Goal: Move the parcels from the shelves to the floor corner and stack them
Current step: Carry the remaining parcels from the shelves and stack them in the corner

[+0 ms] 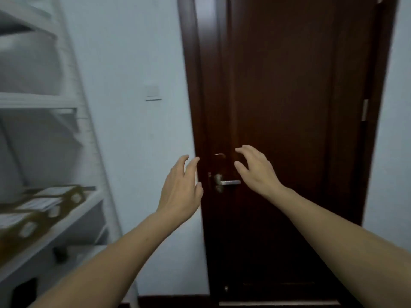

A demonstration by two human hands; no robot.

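A dark door [289, 85] filled the view ahead, with white shelves [40, 101] at the left. Grey parcels [29, 63] sat on the upper boards, and flat brown-taped parcels [44, 210] lay along the front edge of a lower board. The floor corner was out of sight. The left hand [180, 190] and right hand [255, 167] hung raised before the door, empty, fingers loosely spread. With the blurred view facing the door, a hurried sideways reach might have struck the door handle [229, 182] or knocked a taped parcel off the board's edge.
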